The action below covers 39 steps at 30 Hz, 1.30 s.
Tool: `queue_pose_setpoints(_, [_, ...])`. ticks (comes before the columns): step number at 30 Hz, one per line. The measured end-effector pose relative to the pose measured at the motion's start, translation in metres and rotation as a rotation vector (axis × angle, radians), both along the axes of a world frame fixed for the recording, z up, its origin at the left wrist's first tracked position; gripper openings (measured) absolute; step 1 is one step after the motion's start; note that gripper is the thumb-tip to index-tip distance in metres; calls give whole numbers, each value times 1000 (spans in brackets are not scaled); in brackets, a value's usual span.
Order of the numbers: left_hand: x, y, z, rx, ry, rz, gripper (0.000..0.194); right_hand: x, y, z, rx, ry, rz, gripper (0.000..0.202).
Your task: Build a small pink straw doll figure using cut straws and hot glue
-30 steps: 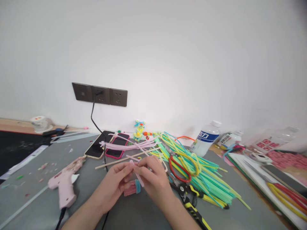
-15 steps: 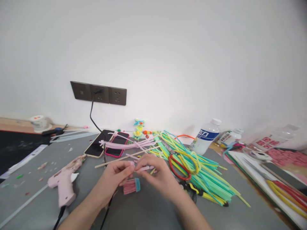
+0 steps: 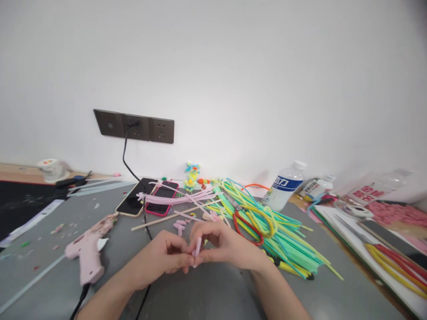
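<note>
The pink stem (image 3: 198,251) looks matt and fuzzy, the cream-edged phone (image 3: 132,200) glossy.

Free path: bare grey desk (image 3: 207,298), bodyward of left hand (image 3: 168,255) and right hand (image 3: 220,244). Obstructions: pink plastic glue gun (image 3: 90,253), left of left hand; thin black cable (image 3: 143,302) beneath its forearm; heaped green-and-yellow fuzzy stems (image 3: 296,249), red-and-yellow-handled metal scissors (image 3: 237,207) atop, right of right hand.

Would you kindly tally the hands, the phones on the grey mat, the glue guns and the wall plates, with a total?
Hands: 2 (left hand and right hand, together at a pale pink piece)
Phones: 2 (pale-edged phone, pink-edged phone)
Glue guns: 1 (pink glue gun)
Wall plates: 3
Total: 8
</note>
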<state>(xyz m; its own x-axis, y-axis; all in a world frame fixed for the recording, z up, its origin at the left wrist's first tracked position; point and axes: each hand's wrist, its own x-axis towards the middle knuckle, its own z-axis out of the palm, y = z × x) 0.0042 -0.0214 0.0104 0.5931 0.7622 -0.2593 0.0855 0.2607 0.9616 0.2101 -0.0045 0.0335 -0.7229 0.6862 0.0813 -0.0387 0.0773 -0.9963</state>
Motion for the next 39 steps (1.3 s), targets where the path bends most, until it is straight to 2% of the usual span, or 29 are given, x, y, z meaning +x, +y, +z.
queue_pose_setpoints(5, [1, 0, -3, -26, -35, 71, 32, -1, 0, 2, 18, 78, -58, 8])
queue_pose_setpoints(11, [3, 2, -3, -35, -194, 180, 33, -10, 4, -4, 120, 109, -295, 17])
queue_pose_setpoints(15, [3, 5, 0, 51, -159, 373, 33, -22, 5, -15, 175, 135, -483, 23])
queue_pose_setpoints(19, [3, 7, 1, 84, -156, 480, 36, -31, 3, -19, 225, 196, -529, 20])
queue_pose_setpoints(22, [5, 7, 0, 35, -210, 483, 37, -34, -2, -19, 390, 206, -630, 11])
queue_pose_setpoints(25, [6, 6, -1, -41, -267, 481, 39, -34, -8, -17, 722, 91, -738, 13])
queue_pose_setpoints(28, [7, 6, -2, -104, -309, 475, 38, -34, -11, -18, 1019, -25, -757, 19])
queue_pose_setpoints(30, [6, 5, -3, -125, -335, 477, 37, -34, -12, -18, 1093, -69, -742, 19])
queue_pose_setpoints(39, [6, 4, -5, -203, -387, 513, 35, -37, -12, -18, 955, -38, -698, 14])
